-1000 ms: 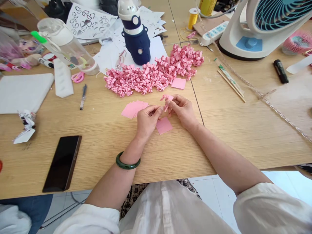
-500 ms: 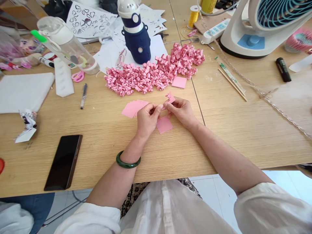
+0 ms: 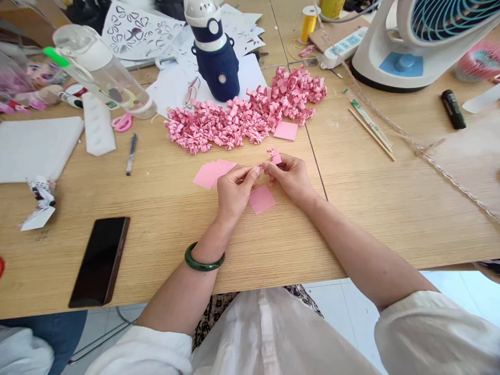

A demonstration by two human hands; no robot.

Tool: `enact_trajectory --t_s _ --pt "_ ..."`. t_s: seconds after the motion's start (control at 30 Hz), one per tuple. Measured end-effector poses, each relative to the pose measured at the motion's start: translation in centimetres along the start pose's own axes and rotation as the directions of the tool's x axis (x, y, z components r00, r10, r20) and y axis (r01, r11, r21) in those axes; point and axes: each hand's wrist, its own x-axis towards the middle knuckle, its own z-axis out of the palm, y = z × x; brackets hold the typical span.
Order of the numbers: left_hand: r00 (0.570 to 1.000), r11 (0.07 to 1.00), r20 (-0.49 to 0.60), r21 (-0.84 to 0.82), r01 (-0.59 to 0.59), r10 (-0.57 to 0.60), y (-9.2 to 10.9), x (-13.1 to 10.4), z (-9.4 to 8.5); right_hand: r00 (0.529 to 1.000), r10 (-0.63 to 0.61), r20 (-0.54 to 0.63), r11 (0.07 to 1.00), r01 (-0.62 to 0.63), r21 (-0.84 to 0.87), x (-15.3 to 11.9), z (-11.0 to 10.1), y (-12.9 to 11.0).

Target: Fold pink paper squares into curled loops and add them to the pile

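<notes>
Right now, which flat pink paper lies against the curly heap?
The far square, beyond the right hand and against the curly heap. The fanned sheets by the left hand and the near square lie apart from it.

No readable text or labels.

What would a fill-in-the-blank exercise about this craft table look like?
The dark green, ring-shaped bangle is on the ____ wrist.
The thread wound on the small white spool is ____.
The heap of curled paper strips is coloured ____.
The right hand holds a small cut piece of pink ____.

Missing words: left; yellow; pink; paper.
</notes>
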Motion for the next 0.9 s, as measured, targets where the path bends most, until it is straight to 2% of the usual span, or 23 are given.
enact_trajectory --t_s 0.37,0.67,0.9 --pt "0.999 0.999 -0.041 -0.003 0.033 -0.033 -0.03 0.05 0.23 1.000 0.003 0.023 1.000 -0.002 -0.028 0.01 0.07 0.25" --pt "1.000 0.997 -0.010 0.077 0.008 -0.007 -0.43 0.17 -0.17 0.999 -0.040 0.029 0.997 0.042 -0.071 0.09 -0.01 0.76" --pt "1.000 0.998 0.003 -0.056 -0.001 0.001 -0.01 0.07 0.10 1.000 -0.018 -0.022 0.999 0.017 -0.032 0.11 -0.19 0.43"
